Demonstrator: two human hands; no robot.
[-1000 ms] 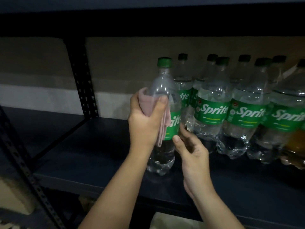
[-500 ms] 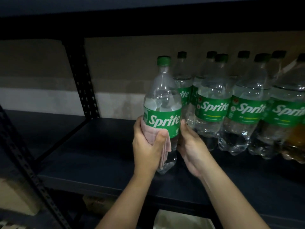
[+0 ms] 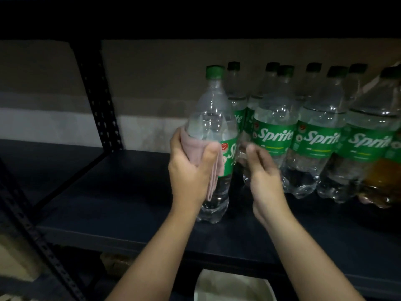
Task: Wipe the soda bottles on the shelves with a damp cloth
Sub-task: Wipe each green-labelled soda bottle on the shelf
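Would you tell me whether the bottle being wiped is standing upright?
Upright: the bottle stands on its base on the shelf, green cap on top, with the left hand pressing the pink cloth around it.

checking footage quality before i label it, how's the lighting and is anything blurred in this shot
Head view: dim overall, the top of the frame nearly black; right hand smeared by motion blur, left hand with the pink cloth on the front bottle fairly sharp; small glare spots on the row of bottles; wide-angle bending at the edges.
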